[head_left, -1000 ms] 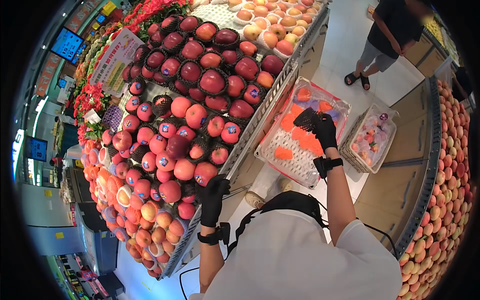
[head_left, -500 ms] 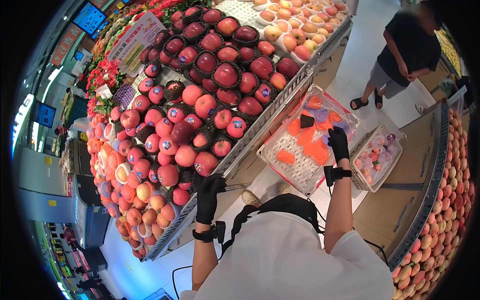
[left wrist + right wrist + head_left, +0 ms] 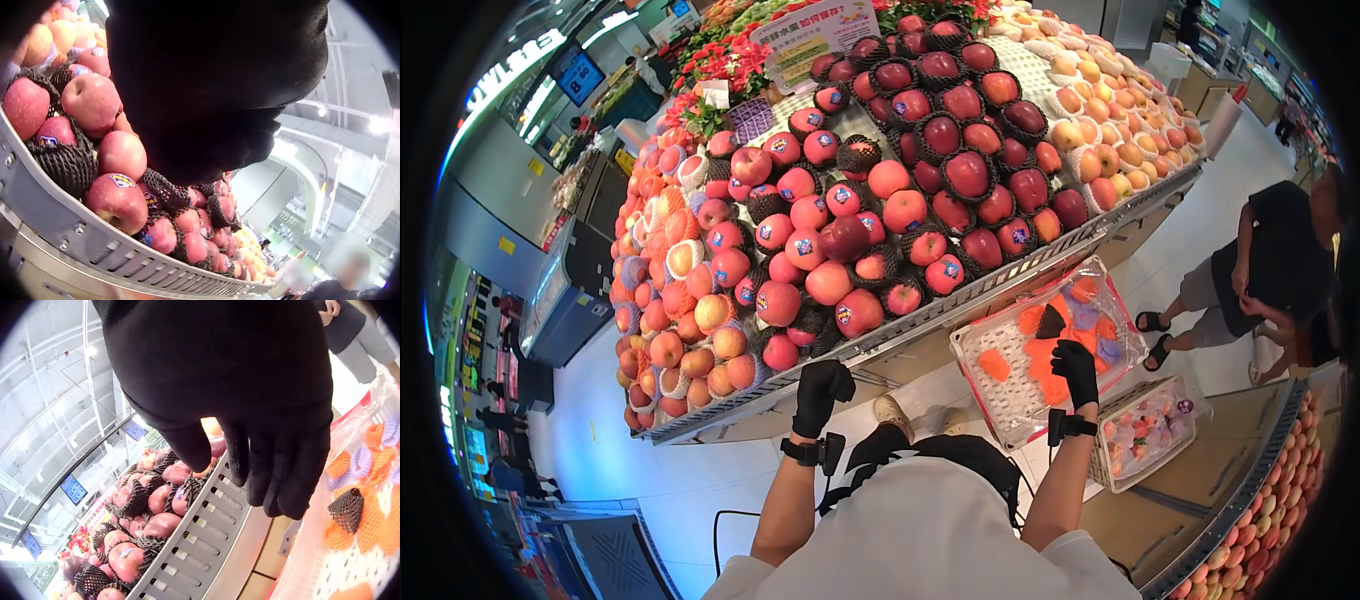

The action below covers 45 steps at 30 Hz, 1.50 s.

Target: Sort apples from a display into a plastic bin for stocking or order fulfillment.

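My right hand (image 3: 1075, 372), in a black glove, is over the near right part of a white crate (image 3: 1008, 397) lined with clear plastic. Its fingers hang loose and apart from the thumb in the right wrist view, with nothing between them. A black foam fruit net (image 3: 347, 509) lies in the crate on orange foam nets (image 3: 375, 515). My left hand (image 3: 822, 396), also gloved in black, is by the front edge of the apple stand, its fingers curled in. No object shows in it. Red apples (image 3: 860, 313), some in black nets, lie close beyond it.
A slatted grey rail (image 3: 920, 327) edges the stand. Beside the crate is a basket (image 3: 1115, 470) of bagged fruit. Paler apples (image 3: 1100, 160) fill the stand's far right. A person (image 3: 1280, 250) in dark clothes stands to the right. Another fruit stand (image 3: 1270, 510) is at lower right.
The black foam net has left my right hand and now lies in the crate. My left hand has come back from the apples, and its fingers have curled. The head view has turned.
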Tool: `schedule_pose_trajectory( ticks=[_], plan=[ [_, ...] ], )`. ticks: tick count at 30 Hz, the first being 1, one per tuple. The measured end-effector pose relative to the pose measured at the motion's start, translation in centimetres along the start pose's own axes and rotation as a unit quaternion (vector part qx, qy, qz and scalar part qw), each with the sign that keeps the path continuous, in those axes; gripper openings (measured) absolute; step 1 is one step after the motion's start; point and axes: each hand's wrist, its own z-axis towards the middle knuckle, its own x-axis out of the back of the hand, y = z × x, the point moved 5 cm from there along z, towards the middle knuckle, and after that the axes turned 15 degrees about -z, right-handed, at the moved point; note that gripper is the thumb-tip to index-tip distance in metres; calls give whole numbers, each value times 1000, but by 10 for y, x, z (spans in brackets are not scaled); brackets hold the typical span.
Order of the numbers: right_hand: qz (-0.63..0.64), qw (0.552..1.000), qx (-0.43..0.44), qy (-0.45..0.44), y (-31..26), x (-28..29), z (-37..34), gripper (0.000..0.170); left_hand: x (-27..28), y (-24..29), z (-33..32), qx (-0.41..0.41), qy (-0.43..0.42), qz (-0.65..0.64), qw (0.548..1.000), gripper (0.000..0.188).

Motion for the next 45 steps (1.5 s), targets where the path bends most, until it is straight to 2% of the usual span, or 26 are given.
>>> schedule_pose_trajectory(
  ticks=[1, 2, 6, 9, 13, 17, 21, 24, 25, 26, 28, 30, 31, 32, 35, 37, 38, 40, 41, 42, 43, 44, 45],
  plan=[
    [-6, 1000, -4, 2, -1, -4, 1, 26, 7, -1, -4, 10, 9, 48, 999, 41],
    [-18, 1000, 2, -2, -4, -9, 1, 26, 5, 7, -5, -43, 19, 250, 967, 40],
    [-31, 999, 26, -22, -13, -31, 5, 25, 17, 17, -15, -66, 104, 306, 944, 39],
    [-26, 999, 18, -20, -33, -56, 6, 23, 17, 29, -23, -75, 152, 259, 951, 38],
    [12, 998, 15, -52, -35, -84, 17, 25, 38, 35, -39, -62, 175, 255, 949, 43],
    [-15, 998, 13, -64, -42, -110, 28, 25, 54, 57, -50, -57, 233, 224, 944, 46],
    [-72, 995, 46, -42, -58, -136, 33, 19, 82, 79, -42, -130, 209, 188, 951, 45],
    [-128, 991, 29, 18, -101, -162, 14, 19, 112, 94, -28, -187, 250, 129, 941, 44],
    [-184, 980, 77, 19, -112, -167, 14, 19, 118, 102, -23, -206, 260, 106, 937, 43],
    [-242, 962, 124, 19, -122, -171, 12, 20, 113, 121, -21, -236, 250, 163, 925, 42],
    [-230, 959, 165, 17, -138, -187, 11, 22, 131, 132, -16, -264, 250, 106, 925, 41],
    [-316, 912, 261, 6, -144, -197, 23, 20, 146, 141, -13, -294, 274, 38, 915, 41],
    [-428, 832, 352, 29, -157, -211, 17, 18, 156, 145, -12, -296, 282, 33, 912, 41],
    [-520, 730, 436, 77, -169, -223, 10, 18, 166, 147, -11, -299, 290, 28, 909, 41],
    [-549, 628, 537, 128, -190, -258, 5, 17, 186, 155, -10, -289, 316, 23, 903, 41],
    [-550, 593, 568, 151, -198, -278, 8, 14, 193, 160, -13, -266, 312, -8, 912, 40],
    [-553, 570, 584, 168, -203, -290, 8, 13, 203, 160, -10, -268, 308, 27, 912, 40],
    [-573, 519, 604, 194, -209, -310, 6, 8, 212, 161, -12, -246, 285, -50, 925, 41],
    [-481, 719, 483, 133, -215, -312, 14, 5, 213, 162, -11, -235, 273, -91, 929, 41],
    [-357, 872, 329, 66, -211, -318, 18, 3, 216, 161, -10, -234, 284, -97, 925, 39],
    [-209, 966, 152, -2, -198, -325, 20, 3, 220, 162, -11, -226, 287, -85, 927, 40],
    [-195, 963, 179, -61, -198, -334, 20, 9, 225, 162, -12, -219, 290, -75, 929, 40],
    [-210, 954, 206, -53, -202, -340, 18, 11, 228, 162, -11, -213, 292, -63, 930, 41]
  ],
)
